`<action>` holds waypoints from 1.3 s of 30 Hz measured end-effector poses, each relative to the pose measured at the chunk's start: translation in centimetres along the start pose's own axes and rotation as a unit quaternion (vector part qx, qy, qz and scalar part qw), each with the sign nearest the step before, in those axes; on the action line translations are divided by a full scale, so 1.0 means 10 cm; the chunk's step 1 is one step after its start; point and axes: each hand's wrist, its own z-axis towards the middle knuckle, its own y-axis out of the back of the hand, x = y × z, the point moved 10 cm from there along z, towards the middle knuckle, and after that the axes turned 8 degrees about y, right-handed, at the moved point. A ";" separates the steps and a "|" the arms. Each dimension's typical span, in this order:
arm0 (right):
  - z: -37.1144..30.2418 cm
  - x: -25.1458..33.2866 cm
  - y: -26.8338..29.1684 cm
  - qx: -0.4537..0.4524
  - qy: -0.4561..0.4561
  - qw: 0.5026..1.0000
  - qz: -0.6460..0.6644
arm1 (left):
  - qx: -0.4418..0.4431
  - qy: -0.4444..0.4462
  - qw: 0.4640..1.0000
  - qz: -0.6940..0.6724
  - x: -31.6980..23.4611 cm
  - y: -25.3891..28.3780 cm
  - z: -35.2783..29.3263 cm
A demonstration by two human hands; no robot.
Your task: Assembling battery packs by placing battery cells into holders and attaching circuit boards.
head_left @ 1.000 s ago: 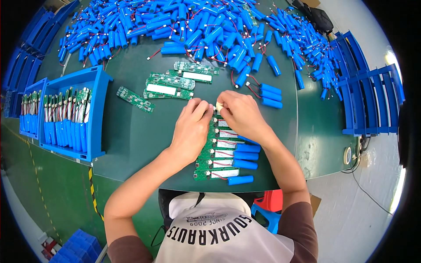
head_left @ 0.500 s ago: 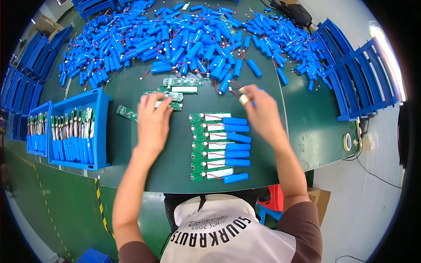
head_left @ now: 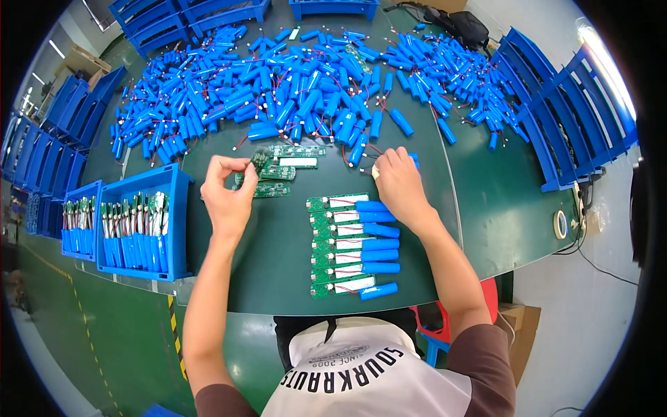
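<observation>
A green circuit board (head_left: 261,160) is pinched between the thumb and forefinger of my left hand (head_left: 229,198), tilted up over other loose boards (head_left: 272,189) on the table. My right hand (head_left: 401,186) is closed around a blue cylindrical battery (head_left: 415,160), mostly hidden by the fingers. Thin red and black leads show beside its fingertips, and a pale finger cover (head_left: 376,171) sits on one finger. Below, between my forearms, a column of several boards (head_left: 321,244) lies with a blue battery (head_left: 380,267) wired to each.
A large heap of blue batteries (head_left: 306,90) spreads across the back of the table. To the left, a blue bin (head_left: 182,219) holds upright batteries with boards. Blue racks (head_left: 556,111) stand at the right, near a tape roll (head_left: 560,224).
My left hand has closed on a board and tilted it up from the loose boards. My right hand has drawn slightly left and down, still with the battery. The whole view has shifted.
</observation>
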 end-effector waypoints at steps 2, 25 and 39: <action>-0.01 -0.02 0.03 -0.013 -0.006 1.000 0.016 | 0.029 0.122 0.976 -0.180 0.10 -0.19 0.04; -0.06 -0.36 -0.14 -0.081 -0.135 0.921 0.357 | 0.263 0.246 0.899 -0.249 0.31 -1.17 -0.13; 0.02 0.14 0.16 -0.091 0.030 0.966 0.240 | 0.154 -0.204 0.960 0.112 -0.52 -1.29 -0.45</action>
